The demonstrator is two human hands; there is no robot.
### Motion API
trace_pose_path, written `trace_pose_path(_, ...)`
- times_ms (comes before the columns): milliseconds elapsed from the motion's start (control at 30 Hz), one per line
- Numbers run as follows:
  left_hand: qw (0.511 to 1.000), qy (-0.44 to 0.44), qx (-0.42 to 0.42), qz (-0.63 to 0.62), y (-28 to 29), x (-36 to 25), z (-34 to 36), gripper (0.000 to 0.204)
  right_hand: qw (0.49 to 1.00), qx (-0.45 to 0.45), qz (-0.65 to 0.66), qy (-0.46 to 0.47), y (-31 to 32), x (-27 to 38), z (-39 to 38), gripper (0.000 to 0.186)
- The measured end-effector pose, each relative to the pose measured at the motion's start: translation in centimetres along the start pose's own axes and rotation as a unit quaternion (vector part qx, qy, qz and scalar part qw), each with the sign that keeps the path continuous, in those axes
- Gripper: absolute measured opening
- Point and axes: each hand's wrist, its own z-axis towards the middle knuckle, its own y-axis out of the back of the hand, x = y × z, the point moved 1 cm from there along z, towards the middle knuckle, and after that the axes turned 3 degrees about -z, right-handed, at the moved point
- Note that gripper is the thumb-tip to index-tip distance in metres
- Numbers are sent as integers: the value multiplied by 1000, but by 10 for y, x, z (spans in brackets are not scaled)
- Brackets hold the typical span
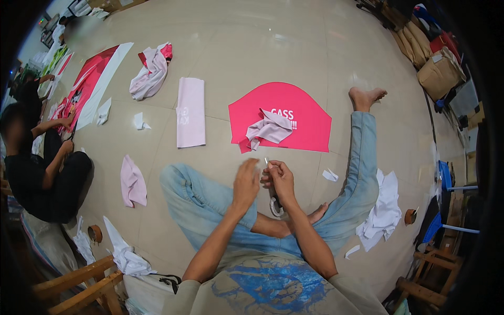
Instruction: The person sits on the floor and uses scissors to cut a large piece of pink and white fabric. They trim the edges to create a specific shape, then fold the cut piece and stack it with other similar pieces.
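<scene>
both hands raised over lap; right hand [280, 177] grip pinched on small white strip [266, 161]; left hand [245, 181] grip loose, apart

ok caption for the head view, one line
Seated on the floor, right hand pinches a small white piece, left hand beside it.

Tiled floor [262, 47]: pink cut fabric panel [294, 113] with crumpled pale cloth [270, 128] on it; folded pale pink cloth [190, 111]; tape roll [410, 216]; white cloth heap [383, 210]; seated co-worker [37, 173] at left; wooden stool [79, 286].
</scene>
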Motion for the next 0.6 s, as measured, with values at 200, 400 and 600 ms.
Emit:
trace_pose_path(200, 988, 2, -57, 143, -4, 31, 79, 31, 999, 8, 13, -40, -22, 16, 28, 37)
trace_pose_path(400, 994, 103, 6, 22, 2, 32, 113, 24, 999, -3, 33, -4, -32, 21, 37, 36)
trace_pose_path(600, 880, 316, 72, -347, 38, -22, 116, 34, 989, 24, 49, 136, -37, 44, 30, 34)
